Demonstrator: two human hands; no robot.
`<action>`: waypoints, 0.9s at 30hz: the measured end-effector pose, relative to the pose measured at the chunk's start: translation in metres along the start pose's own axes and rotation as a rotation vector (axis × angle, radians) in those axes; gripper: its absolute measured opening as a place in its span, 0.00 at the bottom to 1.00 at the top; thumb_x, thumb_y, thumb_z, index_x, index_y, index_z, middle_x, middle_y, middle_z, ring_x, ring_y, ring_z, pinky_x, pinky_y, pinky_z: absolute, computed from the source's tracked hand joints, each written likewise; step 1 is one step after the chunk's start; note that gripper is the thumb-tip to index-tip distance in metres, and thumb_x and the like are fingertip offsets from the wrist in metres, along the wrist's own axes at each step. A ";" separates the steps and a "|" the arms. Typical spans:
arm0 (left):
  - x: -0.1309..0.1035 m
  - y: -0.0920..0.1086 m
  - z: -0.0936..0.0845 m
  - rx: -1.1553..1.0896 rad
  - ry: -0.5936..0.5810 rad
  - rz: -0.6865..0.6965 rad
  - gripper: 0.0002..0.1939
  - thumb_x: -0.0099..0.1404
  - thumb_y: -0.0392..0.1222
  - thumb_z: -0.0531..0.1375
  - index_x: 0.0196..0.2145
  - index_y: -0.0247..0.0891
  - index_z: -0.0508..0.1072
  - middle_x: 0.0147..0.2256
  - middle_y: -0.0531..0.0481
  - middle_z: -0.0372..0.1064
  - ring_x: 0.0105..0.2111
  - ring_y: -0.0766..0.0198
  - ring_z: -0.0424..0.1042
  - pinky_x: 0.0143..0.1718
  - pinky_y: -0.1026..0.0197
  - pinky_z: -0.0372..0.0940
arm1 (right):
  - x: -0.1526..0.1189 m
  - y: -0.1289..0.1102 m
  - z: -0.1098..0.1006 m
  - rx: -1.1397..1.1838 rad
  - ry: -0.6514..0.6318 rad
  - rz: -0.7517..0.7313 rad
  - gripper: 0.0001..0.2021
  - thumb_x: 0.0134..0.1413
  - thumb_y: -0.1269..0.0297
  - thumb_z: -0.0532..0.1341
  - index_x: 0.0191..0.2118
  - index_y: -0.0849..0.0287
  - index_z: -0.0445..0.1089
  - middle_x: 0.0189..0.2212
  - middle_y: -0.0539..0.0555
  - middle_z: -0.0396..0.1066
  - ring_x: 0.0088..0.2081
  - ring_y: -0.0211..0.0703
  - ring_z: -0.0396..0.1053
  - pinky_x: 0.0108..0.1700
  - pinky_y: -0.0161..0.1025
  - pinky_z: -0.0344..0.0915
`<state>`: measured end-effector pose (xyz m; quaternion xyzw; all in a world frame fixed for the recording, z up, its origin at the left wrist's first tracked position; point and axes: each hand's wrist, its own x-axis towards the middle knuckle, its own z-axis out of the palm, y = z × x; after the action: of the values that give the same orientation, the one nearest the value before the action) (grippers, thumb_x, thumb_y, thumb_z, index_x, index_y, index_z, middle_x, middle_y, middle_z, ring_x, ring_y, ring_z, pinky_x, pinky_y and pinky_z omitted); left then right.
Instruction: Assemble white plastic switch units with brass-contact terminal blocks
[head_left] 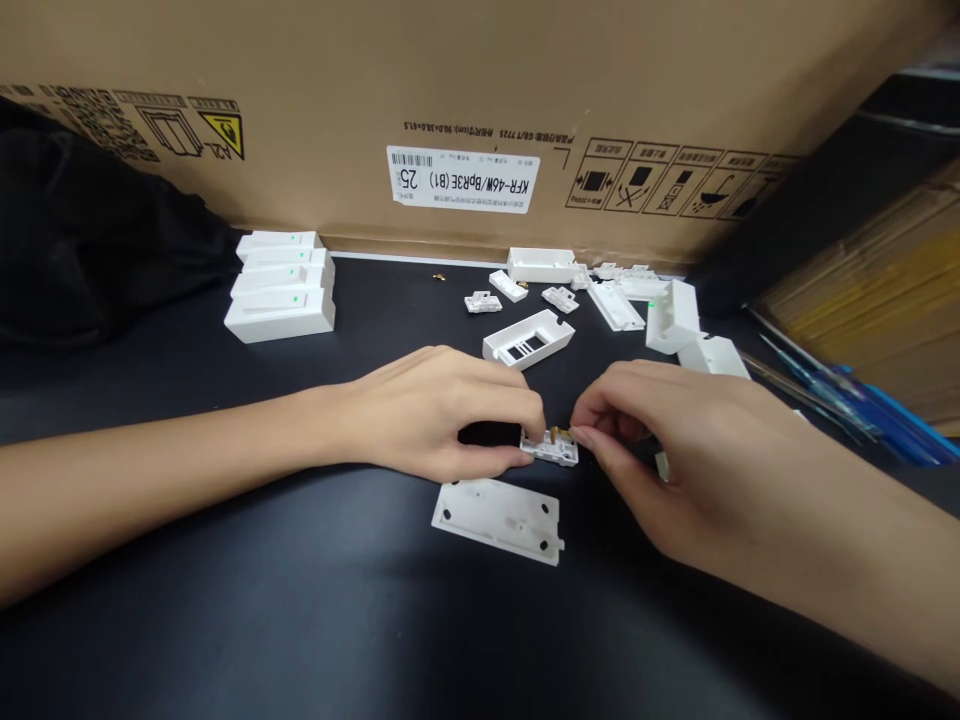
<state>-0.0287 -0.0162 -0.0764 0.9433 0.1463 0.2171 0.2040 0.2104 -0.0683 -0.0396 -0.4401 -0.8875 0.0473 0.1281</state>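
Note:
My left hand (pixel 465 415) pinches the left end of a small white plastic switch base (pixel 556 453) between thumb and forefinger, low over the black table. At the base's right end, my right hand (pixel 652 430) has thumb and forefinger closed on a small brass contact piece (pixel 561 434), which sits at the top of the base. Just below lies a flat white cover plate (pixel 501 520) with dark holes near its corners. Behind my hands rests a white switch housing (pixel 529 340) with a rectangular opening. My right hand's other fingers are curled in.
Several finished-looking white switches (pixel 281 290) stand stacked at the left, near black cloth (pixel 97 230). Loose white parts (pixel 616 305) and a brass bit (pixel 439 276) lie along the back. A large cardboard box (pixel 300 190) walls off the rear; blue-handled tools (pixel 870 400) are at right.

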 end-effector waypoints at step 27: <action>0.000 0.002 0.000 0.010 -0.018 -0.022 0.09 0.70 0.38 0.61 0.44 0.42 0.80 0.44 0.50 0.77 0.37 0.67 0.78 0.37 0.68 0.69 | 0.005 0.007 -0.016 0.084 -0.031 -0.189 0.10 0.63 0.71 0.57 0.36 0.57 0.76 0.28 0.51 0.75 0.27 0.39 0.69 0.30 0.38 0.61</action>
<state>-0.0278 -0.0179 -0.0757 0.9446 0.1557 0.2055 0.2029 0.2173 -0.0602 -0.0250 -0.3479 -0.9241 0.0791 0.1366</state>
